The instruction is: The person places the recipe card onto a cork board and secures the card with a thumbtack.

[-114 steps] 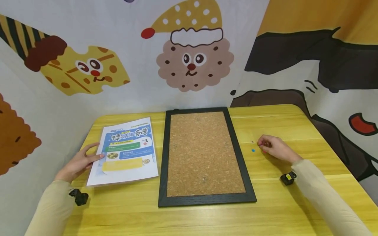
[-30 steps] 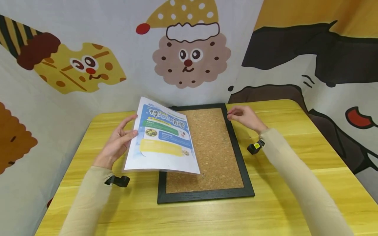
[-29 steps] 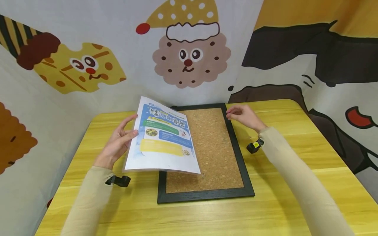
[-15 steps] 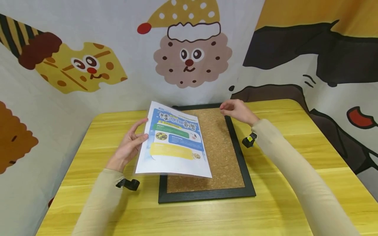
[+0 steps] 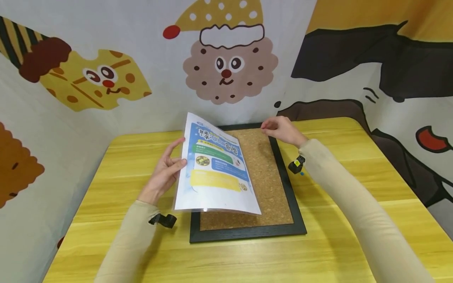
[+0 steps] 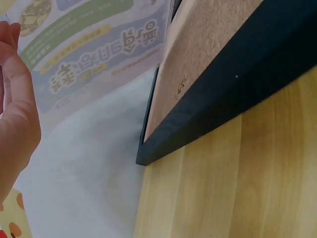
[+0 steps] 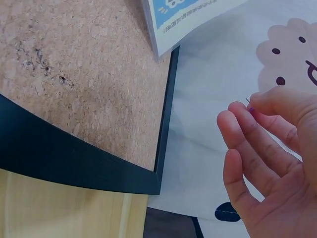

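Observation:
My left hand grips the left edge of a laminated sheet printed in blue, green and yellow, its thumb on the front. The sheet is raised and tilted over the left part of a black-framed cork board, covering much of the cork. Above the board's upper right corner, my right hand pinches a small thumbtack between thumb and fingers. Only the thin point and a bit of purple head show in the right wrist view. From the left wrist, the sheet's back is visible beside the fingers.
The board lies flat on a yellow wood-grain table. A small blue piece lies on the table right of the frame, near the right wrist's camera. Behind the table hangs a white cloth with cartoon prints.
The left hand has lifted the sheet off the table and carried it right, over the board. My right hand has moved from the small pieces at right to the board's upper right corner.

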{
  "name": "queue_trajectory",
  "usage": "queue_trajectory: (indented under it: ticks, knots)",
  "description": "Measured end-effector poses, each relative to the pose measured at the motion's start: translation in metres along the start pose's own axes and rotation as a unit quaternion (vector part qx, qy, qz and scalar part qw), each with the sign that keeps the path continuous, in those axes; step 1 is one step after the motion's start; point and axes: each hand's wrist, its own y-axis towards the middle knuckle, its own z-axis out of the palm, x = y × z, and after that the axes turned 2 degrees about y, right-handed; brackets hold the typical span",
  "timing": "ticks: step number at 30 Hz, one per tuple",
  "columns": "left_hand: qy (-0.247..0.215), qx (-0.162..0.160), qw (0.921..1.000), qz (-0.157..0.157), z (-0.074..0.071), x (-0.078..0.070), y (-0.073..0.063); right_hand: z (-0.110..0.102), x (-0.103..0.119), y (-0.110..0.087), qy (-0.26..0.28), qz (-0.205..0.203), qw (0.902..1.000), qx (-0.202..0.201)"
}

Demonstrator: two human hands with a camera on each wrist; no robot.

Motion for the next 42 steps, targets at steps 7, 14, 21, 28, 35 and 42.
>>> queue_trajectory:
  ticks: [7,14,21,28,35,42]
  knots:
    - [0.002,-0.006,1.0,0.001,0.006,-0.002,0.003,-0.002,0.001,0.003,-0.002,0.003,1.0,0.005]
    - [0.038,0.001,0.9993,0.004,0.014,-0.005,0.003,-0.004,0.004,0.003,-0.009,0.017,0.9998,0.0]
    - [0.02,-0.012,0.9997,0.002,0.014,0.003,0.009,-0.008,0.0,0.003,0.008,0.018,0.9997,-0.018]
    - [0.024,-0.023,0.9993,-0.018,0.018,0.018,0.017,-0.015,-0.005,0.002,0.033,0.032,0.9988,-0.018]
    - [0.05,-0.036,0.9976,-0.033,0.027,0.029,0.025,-0.012,-0.01,0.001,0.025,0.057,0.9981,-0.005]
    - [0.085,-0.049,0.9925,-0.074,0.029,0.042,0.037,-0.008,-0.013,0.001,0.015,0.065,0.9978,-0.004]
